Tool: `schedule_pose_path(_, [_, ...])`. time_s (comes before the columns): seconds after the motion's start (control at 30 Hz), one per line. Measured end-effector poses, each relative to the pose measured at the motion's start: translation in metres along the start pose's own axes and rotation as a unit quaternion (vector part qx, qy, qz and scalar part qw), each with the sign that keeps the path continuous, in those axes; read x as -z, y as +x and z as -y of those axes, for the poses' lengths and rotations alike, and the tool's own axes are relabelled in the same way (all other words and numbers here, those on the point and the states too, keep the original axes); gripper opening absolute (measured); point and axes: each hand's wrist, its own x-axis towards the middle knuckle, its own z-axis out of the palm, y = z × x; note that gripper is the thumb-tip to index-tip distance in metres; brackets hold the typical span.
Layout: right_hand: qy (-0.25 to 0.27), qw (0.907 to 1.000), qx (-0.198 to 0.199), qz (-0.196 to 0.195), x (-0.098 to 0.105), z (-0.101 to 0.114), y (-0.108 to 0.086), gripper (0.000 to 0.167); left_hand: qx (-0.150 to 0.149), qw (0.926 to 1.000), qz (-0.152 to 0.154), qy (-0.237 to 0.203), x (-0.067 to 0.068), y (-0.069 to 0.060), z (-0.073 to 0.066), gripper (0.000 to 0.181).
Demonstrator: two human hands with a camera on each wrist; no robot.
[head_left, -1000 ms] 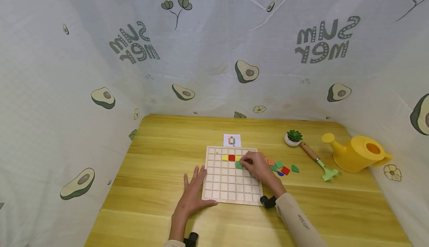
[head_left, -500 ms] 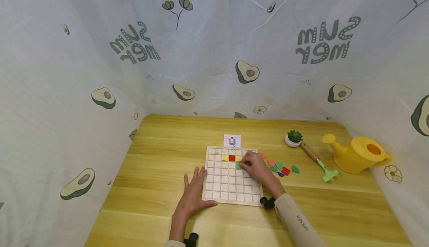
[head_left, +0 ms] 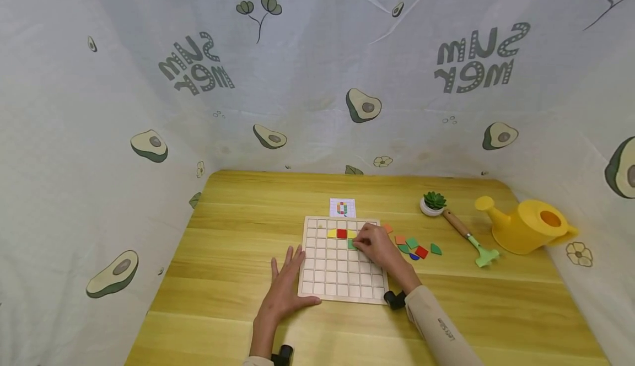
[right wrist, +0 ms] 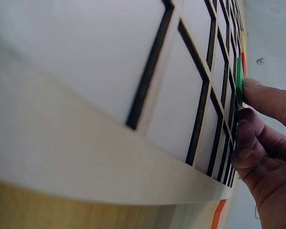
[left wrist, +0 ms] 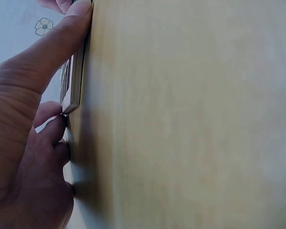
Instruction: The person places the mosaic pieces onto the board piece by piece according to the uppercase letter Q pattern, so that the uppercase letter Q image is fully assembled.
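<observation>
Brace the grid board (head_left: 324,278) with your spread, empty left hand (head_left: 285,290) at its edges, and let your right hand (head_left: 379,247), pinching the green tile (head_left: 350,244) below the rightmost yellow tile (head_left: 351,234), settle it squarely.

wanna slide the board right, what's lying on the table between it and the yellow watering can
In the head view: loose coloured tiles beside the board, then a wooden-handled rake nearer the watering can, with a potted plant by its handle end.
</observation>
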Motion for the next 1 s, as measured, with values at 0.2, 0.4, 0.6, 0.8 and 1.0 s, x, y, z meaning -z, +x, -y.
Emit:
schedule_pose_path(0.2, [-0.011,0.9999,0.001,-0.001,0.000,-0.001,0.000,0.005,0.001,1.0000,0.001,0.001,0.000,0.001,0.001,0.122])
schedule_pose_path(0.4, [0.004,1.0000,-0.003,-0.007,0.002,-0.002,-0.003,0.006,-0.006,1.0000,-0.003,0.005,0.000,0.001,0.000,0.121])
schedule_pose_path(0.6, [0.022,0.9994,-0.022,0.016,0.014,-0.003,-0.011,0.008,-0.013,0.9999,-0.004,0.001,0.000,0.000,0.000,0.121])
schedule_pose_path(0.8, [0.030,0.9994,-0.016,0.001,0.031,-0.006,-0.016,0.012,-0.002,1.0000,-0.001,0.003,-0.001,0.001,0.000,0.122])
schedule_pose_path(1.0, [0.015,0.9995,-0.019,-0.020,0.043,-0.017,-0.019,0.016,0.002,1.0000,0.001,0.001,0.001,0.001,0.001,0.122])
